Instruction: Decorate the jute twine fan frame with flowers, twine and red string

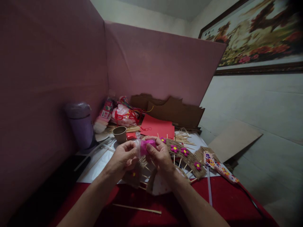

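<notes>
"Clamped on something, both hands?"

"Yes. The left hand (125, 154) pinches a crinkled, clear plastic wrapping (138, 146), and the right hand (161, 153) has thumb and fingers closed on a soft, bright pink lump (148, 147)."

"Where exactly is that lump?"

"Between the two hands, raised over the worktop, touching the wrapping on its left. Whether it sits wholly inside, I cannot tell."

"What lies around the grip?"

"Just to its right, a curved brown burlap band (191, 159) bearing magenta felt-like flowers (184, 151) with yellow centres; pale wooden sticks (180, 163) jut from its inner edge."

"And beyond?"

"Behind the grip, flat bright red paper sheets (157, 126). Behind and to its left, a round grey-brown cup (120, 136); farther left, a purple cylindrical tumbler (81, 130)."

"Nearer the body?"

"On the near side of the grip, one thin pale wooden rod (137, 208) on a dark red cloth (132, 218), between the forearms."
</notes>
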### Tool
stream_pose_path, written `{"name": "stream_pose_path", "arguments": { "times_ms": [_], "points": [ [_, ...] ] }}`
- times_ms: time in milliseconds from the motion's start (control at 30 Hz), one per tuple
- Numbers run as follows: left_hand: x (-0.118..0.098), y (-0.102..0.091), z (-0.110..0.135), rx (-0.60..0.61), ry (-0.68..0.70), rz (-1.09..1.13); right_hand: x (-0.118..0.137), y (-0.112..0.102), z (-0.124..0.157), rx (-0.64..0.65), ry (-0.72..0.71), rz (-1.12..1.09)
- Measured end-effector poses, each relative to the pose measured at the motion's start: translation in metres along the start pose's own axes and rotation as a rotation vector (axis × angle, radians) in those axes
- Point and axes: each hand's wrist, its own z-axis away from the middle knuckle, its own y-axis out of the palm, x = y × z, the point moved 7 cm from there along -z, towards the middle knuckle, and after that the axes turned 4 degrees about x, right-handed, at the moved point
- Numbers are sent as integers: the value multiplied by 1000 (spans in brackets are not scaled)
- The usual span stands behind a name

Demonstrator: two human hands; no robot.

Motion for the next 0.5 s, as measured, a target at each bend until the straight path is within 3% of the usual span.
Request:
{"name": "stream_pose_path", "arguments": {
  "times_ms": [233, 400, 500],
  "points": [
    [4, -1, -1, -32, -18, -44, -6, 4, 4, 17, 110, 2],
    [-2, 6, 1, 28, 17, 28, -3, 4, -1, 19, 82, -87],
    [-8, 6, 3, 1, 47, 23, -2, 2, -3, -8, 82, -126]
  ]
}}
